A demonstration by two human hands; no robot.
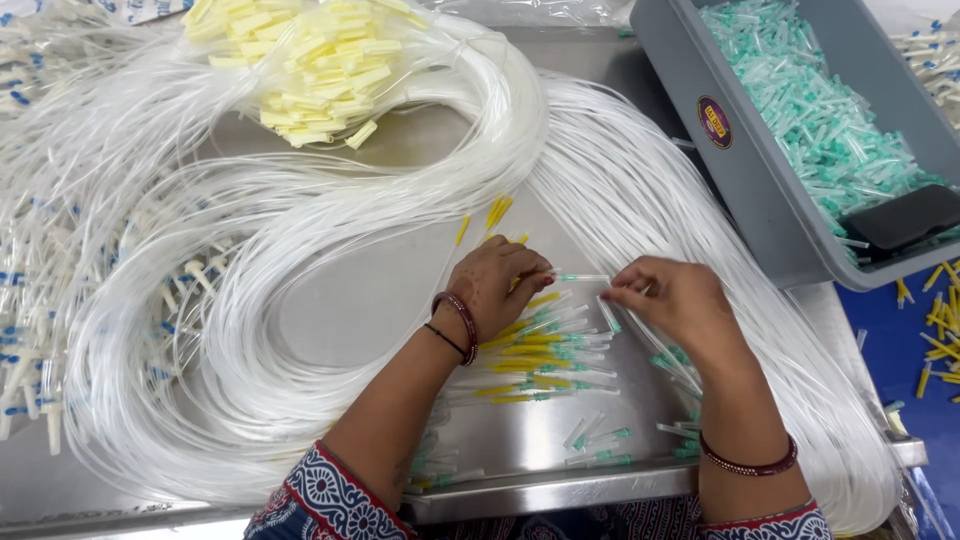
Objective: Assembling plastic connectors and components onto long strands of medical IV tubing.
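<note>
Centre of frame: steel worktable. Sweeping across it from the left edge to upper centre and down the right side: looped bundles of clear thin plastic tubing. On the tubing at upper centre: heap of yellow plastic caps. Upper right: grey plastic bin, holding green-capped needles. Lower centre, on the table: pile of yellow- and green-tipped capped needles.

Both forearms rise from the lower edge toward mid-frame; the left hand is curled, fingertips pinched together; the right hand faces it, fingers likewise pinched, the hands near but apart.
</note>
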